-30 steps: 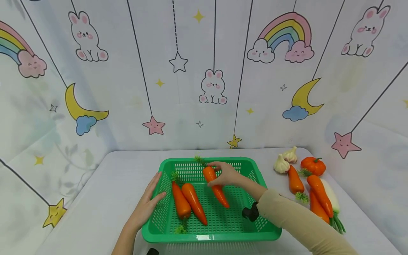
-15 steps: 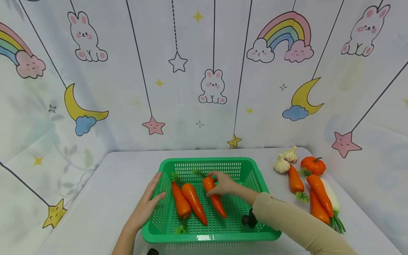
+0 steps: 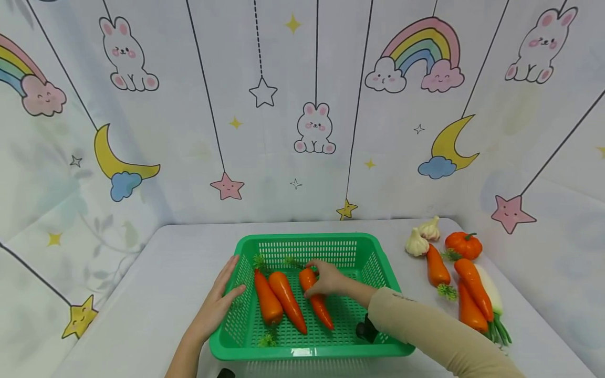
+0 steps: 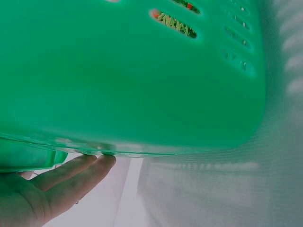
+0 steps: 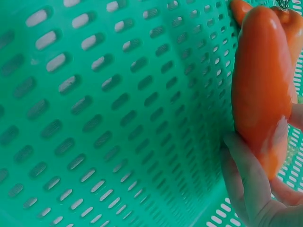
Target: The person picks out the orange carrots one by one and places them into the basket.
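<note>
In the head view, my right hand (image 3: 329,279) reaches inside a green plastic basket (image 3: 312,353) and pinches an orange carrot (image 3: 322,311) near its leafy top. Fingers and thumb lie on both sides of that carrot (image 5: 260,80) in the right wrist view. Left of it in the basket lie two more carrots, a thick one (image 3: 267,300) and a slimmer one (image 3: 289,303). My left hand (image 3: 216,307) rests against the basket's left side with its fingers straight. From the left wrist, the fingers (image 4: 78,182) touch the green rim from outside.
At the table's right stand garlic bulbs (image 3: 417,242), a small orange pumpkin (image 3: 463,245), a carrot (image 3: 437,266), two more carrots lying together (image 3: 475,289) and a white radish (image 3: 491,294). A printed cloth (image 3: 264,157) hangs behind the white table (image 3: 156,294).
The carrot in my right hand has come down and slightly left to the basket floor, beside the other two. My left hand has stayed in place.
</note>
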`<act>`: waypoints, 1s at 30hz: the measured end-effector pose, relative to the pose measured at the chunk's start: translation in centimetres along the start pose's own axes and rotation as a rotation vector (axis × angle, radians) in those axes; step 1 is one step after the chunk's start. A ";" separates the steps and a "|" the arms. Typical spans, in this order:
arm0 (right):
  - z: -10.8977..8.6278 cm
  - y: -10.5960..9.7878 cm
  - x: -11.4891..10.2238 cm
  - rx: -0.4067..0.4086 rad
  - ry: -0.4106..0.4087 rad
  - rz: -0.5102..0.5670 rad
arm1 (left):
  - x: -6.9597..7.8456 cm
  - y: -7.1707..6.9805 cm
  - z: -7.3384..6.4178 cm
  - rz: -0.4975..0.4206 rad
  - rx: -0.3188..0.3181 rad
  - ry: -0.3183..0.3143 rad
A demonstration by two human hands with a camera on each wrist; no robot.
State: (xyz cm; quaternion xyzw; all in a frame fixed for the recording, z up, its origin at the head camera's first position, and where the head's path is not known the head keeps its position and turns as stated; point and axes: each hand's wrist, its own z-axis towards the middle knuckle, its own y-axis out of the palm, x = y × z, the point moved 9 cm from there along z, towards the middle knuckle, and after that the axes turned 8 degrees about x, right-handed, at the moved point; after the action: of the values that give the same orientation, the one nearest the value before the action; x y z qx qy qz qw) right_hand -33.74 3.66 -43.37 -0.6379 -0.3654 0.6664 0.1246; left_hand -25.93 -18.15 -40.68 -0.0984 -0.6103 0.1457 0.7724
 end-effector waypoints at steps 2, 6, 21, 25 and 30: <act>0.0 0.0 0.0 0.011 -0.004 -0.023 | 0.0 0.0 0.0 0.002 0.001 -0.002; 0.0 -0.1 -0.4 0.030 -0.026 -0.067 | 0.1 -0.1 0.0 0.004 0.000 -0.002; -0.4 -0.8 -0.1 0.001 0.038 -0.011 | 0.2 -0.1 0.0 0.006 0.001 0.005; -0.4 -1.4 -0.1 0.003 0.058 0.032 | 0.1 0.0 0.0 0.005 0.000 0.002; -0.5 -2.8 -0.9 0.036 0.053 0.057 | 0.2 0.0 0.0 0.004 0.000 -0.001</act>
State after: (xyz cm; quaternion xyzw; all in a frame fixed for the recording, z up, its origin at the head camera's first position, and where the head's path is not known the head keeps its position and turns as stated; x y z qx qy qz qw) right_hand -33.96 5.26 -40.83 -0.6632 -0.3316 0.6590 0.1265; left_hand -25.85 -18.07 -40.55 -0.0996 -0.6106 0.1473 0.7717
